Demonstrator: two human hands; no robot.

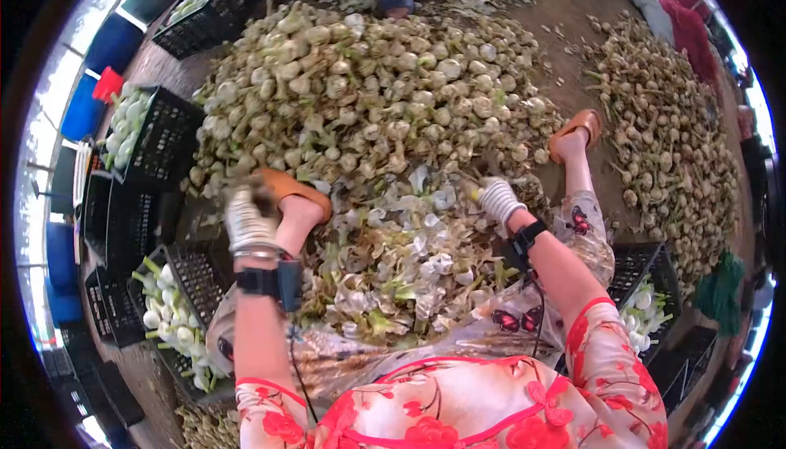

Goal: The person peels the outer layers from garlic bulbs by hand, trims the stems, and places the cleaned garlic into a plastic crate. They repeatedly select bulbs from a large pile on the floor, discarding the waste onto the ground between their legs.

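A big heap of garlic bulbs (393, 89) lies in front of me, with loose peeled skins (393, 269) between my legs. My left hand (250, 220), in a white glove, is over the orange sandal (291, 191) at the heap's left edge; something brownish and blurred is at its fingers, which are hidden by motion. Gloved too, my right hand (497, 199) is at the heap's front right edge, its fingers closed round something with a small yellow part that I cannot make out.
Black crates of trimmed white bulbs stand at the left (168, 134), lower left (196, 285) and lower right (651, 273). Another garlic heap (667, 138) lies at the right. Another person's foot (396, 3) shows beyond the heap.
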